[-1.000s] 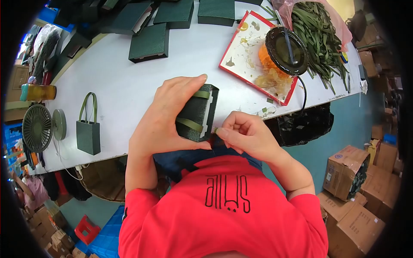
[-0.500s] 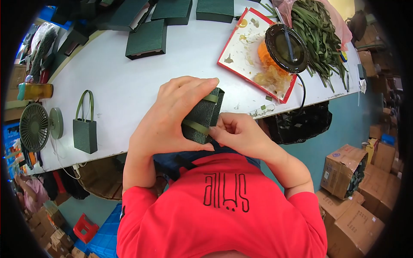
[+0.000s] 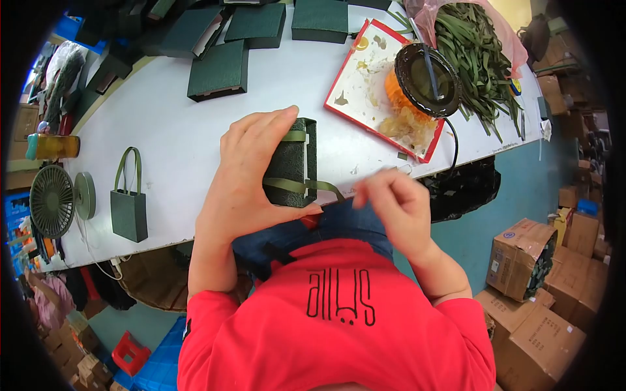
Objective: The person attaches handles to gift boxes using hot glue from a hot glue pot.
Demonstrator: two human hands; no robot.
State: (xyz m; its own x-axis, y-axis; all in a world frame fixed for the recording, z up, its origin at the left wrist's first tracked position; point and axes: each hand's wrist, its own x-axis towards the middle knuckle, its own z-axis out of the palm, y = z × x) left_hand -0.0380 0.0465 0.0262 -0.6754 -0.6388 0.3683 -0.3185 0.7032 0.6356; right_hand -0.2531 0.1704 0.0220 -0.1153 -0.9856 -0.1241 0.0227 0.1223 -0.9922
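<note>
My left hand is wrapped round a dark green box, thumb below and fingers above, near the table's front edge. Two olive green ribbon ends lie across the box, and the lower ribbon sticks out to the right past its side. Just right of that ribbon end is my right hand, blurred, its fingers curled; whether anything is between them is hidden. A small green bag with a ribbon handle stands on the table at the left.
Several green boxes lie at the back. At the right are a red-edged tray, a dark round pot with a stick and a cord, and a pile of green ribbons. A fan stands far left.
My right hand has moved right, away from the box and ribbon it was touching. The box in my left hand has shifted left and turned, showing its side, and the lower ribbon now hangs free.
</note>
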